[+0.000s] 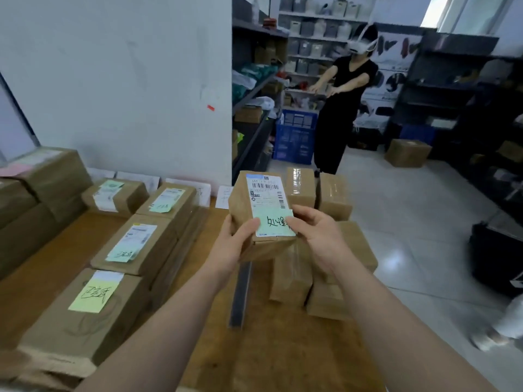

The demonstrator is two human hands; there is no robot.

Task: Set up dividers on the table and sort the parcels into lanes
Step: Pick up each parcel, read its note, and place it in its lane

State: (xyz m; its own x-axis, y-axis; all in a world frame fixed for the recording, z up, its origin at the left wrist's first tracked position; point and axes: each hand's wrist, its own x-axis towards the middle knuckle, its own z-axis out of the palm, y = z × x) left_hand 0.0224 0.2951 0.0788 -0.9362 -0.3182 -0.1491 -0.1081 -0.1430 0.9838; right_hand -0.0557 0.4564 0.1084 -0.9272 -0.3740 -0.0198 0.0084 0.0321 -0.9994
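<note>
Parcel point(261, 205) held raised above the table point(51, 275), over its right side. Left hand point(232, 246) fingers clamped on the parcel's left edge; right hand point(318, 236) fingers likewise on its right edge.

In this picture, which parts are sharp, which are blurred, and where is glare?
Head view: the held parcel and its label are sharp; the stack below it is blurred; the floor shows soft glare; the window is overexposed.
</note>
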